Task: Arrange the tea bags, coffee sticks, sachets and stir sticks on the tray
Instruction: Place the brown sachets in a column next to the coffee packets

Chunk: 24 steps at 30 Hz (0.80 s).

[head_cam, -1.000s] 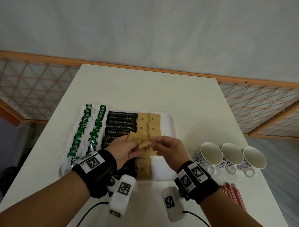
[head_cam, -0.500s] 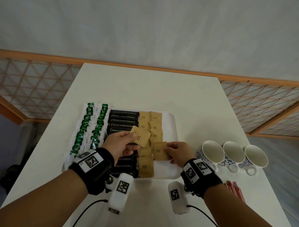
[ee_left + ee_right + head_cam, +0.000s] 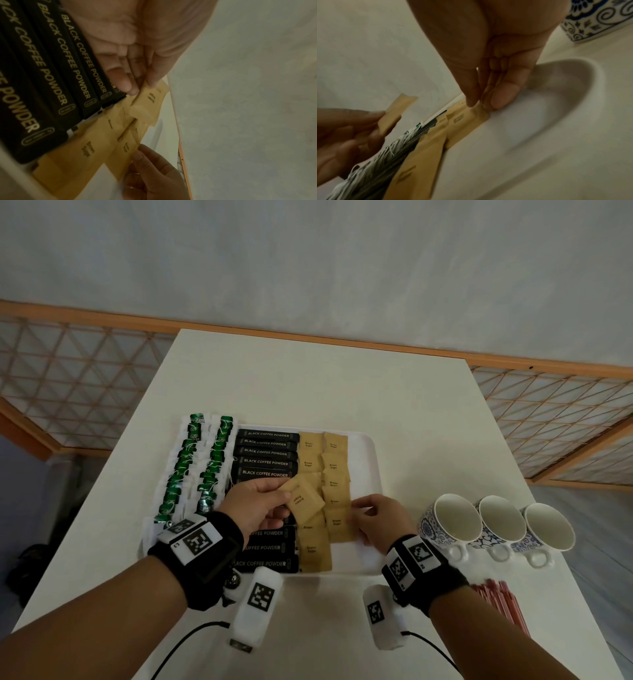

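A white tray holds two columns of green tea bags, a stack of black coffee sticks and two columns of brown sugar sachets. My left hand hovers over the middle of the tray and pinches a few brown sachets, also seen in the left wrist view. My right hand is low at the right column. Its thumb and forefinger pinch the edge of a sachet lying on the tray.
Three blue-patterned white cups stand in a row right of the tray. Red stir sticks lie on the table near the front right edge. The far half of the white table is bare.
My right hand took one sachet from the left hand's bunch and brought it down onto the tray's right column. The left hand stayed above the tray with the other sachets.
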### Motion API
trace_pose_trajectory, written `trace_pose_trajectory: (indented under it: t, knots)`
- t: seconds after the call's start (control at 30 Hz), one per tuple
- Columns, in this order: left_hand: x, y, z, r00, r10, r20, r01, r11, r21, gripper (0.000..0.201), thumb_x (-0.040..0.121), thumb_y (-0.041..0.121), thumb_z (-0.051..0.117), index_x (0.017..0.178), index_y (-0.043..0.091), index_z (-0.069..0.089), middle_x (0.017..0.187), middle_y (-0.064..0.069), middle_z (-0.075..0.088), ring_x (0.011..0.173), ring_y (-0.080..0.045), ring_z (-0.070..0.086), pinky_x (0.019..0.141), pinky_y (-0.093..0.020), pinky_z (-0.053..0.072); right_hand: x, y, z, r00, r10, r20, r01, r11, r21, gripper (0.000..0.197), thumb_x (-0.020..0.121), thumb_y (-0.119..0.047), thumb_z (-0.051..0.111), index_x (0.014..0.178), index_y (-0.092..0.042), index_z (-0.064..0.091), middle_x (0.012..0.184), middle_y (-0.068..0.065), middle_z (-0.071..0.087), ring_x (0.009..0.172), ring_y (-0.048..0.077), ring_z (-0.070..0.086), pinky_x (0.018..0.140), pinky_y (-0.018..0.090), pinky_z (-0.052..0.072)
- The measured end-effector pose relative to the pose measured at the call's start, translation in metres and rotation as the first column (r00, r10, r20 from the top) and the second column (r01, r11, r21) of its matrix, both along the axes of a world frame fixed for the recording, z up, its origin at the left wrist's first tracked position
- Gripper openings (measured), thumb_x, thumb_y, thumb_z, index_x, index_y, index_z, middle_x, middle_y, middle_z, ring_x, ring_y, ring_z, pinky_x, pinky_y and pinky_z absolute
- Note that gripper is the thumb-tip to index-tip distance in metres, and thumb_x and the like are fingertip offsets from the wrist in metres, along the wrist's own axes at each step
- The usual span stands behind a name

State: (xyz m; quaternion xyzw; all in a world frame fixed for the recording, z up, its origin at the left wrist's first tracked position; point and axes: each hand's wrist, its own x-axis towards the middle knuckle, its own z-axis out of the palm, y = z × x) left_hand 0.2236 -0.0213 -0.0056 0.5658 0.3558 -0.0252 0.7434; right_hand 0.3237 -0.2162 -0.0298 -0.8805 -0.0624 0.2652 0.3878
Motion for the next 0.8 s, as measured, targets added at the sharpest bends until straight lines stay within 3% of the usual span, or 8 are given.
trace_pose_trajectory:
  t: [0.1, 0.17, 0.3, 0.4, 0.53, 0.63, 0.73, 0.8]
  knots:
    - [0.002, -0.002, -0.002, 1.000, -0.013, 0.004, 0.013, 1.000, -0.003, 0.020, 0.086, 0.003, 0.065, 0.103, 0.012, 0.067, 0.084, -0.010, 0.071, 0.057, -0.011, 0.062, 0.048, -0.020, 0.053, -0.001, 0.000, 0.000, 0.998, -0.023, 0.066, 0.018, 0.997, 0.076, 0.011, 0.086, -0.023, 0.063, 0.096, -0.027, 0.063, 0.076, 0.001, 0.065, 0.066, 0.017, 0.064, 0.068, 0.037, 0.058]
    - [0.005, -0.004, -0.003, 1.000, -0.016, 0.009, 0.016, 1.000, -0.022, 0.016, 0.087, 0.005, 0.065, 0.103, 0.009, 0.066, 0.083, -0.012, 0.071, 0.057, -0.012, 0.063, 0.049, -0.020, 0.054, -0.005, 0.006, 0.007, 0.998, 0.002, 0.061, -0.013, 0.986, 0.168, 0.008, 0.091, -0.023, 0.058, 0.094, -0.025, 0.065, 0.078, 0.000, 0.066, 0.066, 0.015, 0.062, 0.067, 0.036, 0.058]
    - [0.009, -0.014, -0.005, 1.000, -0.003, 0.031, 0.005, 0.998, -0.070, 0.014, 0.091, 0.005, 0.059, 0.104, 0.007, 0.065, 0.079, -0.013, 0.069, 0.057, -0.013, 0.065, 0.053, -0.021, 0.056, -0.016, 0.018, 0.028, 0.968, -0.010, -0.249, 0.109, 0.915, 0.389, 0.030, 0.098, -0.034, 0.044, 0.093, -0.015, 0.067, 0.077, 0.006, 0.066, 0.064, 0.018, 0.061, 0.058, 0.030, 0.052]
    - [0.012, -0.020, -0.003, 0.999, -0.011, 0.050, 0.016, 0.996, -0.084, 0.015, 0.092, 0.004, 0.056, 0.104, 0.007, 0.065, 0.080, -0.011, 0.068, 0.061, -0.015, 0.064, 0.055, -0.022, 0.056, -0.020, 0.020, 0.033, 0.926, -0.013, -0.378, 0.174, 0.902, 0.396, 0.038, 0.098, -0.040, 0.043, 0.094, -0.010, 0.066, 0.080, 0.009, 0.068, 0.064, 0.019, 0.064, 0.057, 0.028, 0.054]
    - [0.015, -0.026, 0.000, 0.998, -0.035, 0.050, 0.038, 0.998, -0.054, 0.015, 0.093, 0.004, 0.056, 0.104, 0.006, 0.065, 0.089, -0.013, 0.068, 0.072, -0.019, 0.064, 0.055, -0.022, 0.057, -0.020, 0.012, 0.030, 0.964, -0.014, -0.267, 0.131, 0.897, 0.422, 0.023, 0.090, -0.038, 0.059, 0.094, -0.017, 0.069, 0.083, 0.003, 0.070, 0.067, 0.016, 0.065, 0.066, 0.031, 0.056]
    - [0.015, -0.031, -0.001, 0.997, -0.029, 0.074, 0.034, 0.997, -0.070, 0.014, 0.093, 0.003, 0.055, 0.100, 0.007, 0.067, 0.093, -0.012, 0.070, 0.081, -0.021, 0.067, 0.063, -0.026, 0.059, -0.020, 0.003, 0.031, 0.947, -0.033, -0.320, 0.175, 0.887, 0.428, 0.031, 0.089, -0.043, 0.058, 0.094, -0.015, 0.069, 0.080, 0.003, 0.069, 0.068, 0.017, 0.064, 0.064, 0.032, 0.055]
    - [0.014, -0.036, 0.000, 0.988, -0.041, 0.147, 0.036, 0.999, 0.034, 0.017, 0.089, 0.004, 0.060, 0.092, 0.014, 0.073, 0.095, -0.006, 0.073, 0.085, -0.017, 0.067, 0.080, -0.033, 0.057, -0.020, -0.004, 0.031, 0.951, -0.058, -0.304, 0.182, 0.900, 0.397, 0.031, 0.089, -0.043, 0.058, 0.093, -0.014, 0.068, 0.074, 0.004, 0.062, 0.061, 0.016, 0.057, 0.058, 0.030, 0.051]
    - [0.013, -0.041, 0.002, 0.978, -0.074, 0.192, 0.050, 0.991, 0.128, 0.019, 0.087, 0.005, 0.064, 0.087, 0.020, 0.075, 0.090, -0.001, 0.073, 0.078, -0.011, 0.064, 0.077, -0.026, 0.056, -0.021, -0.008, 0.031, 0.928, -0.090, -0.362, 0.239, 0.889, 0.391, 0.041, 0.092, -0.049, 0.049, 0.093, -0.014, 0.070, 0.068, 0.007, 0.062, 0.058, 0.017, 0.057, 0.057, 0.031, 0.054]
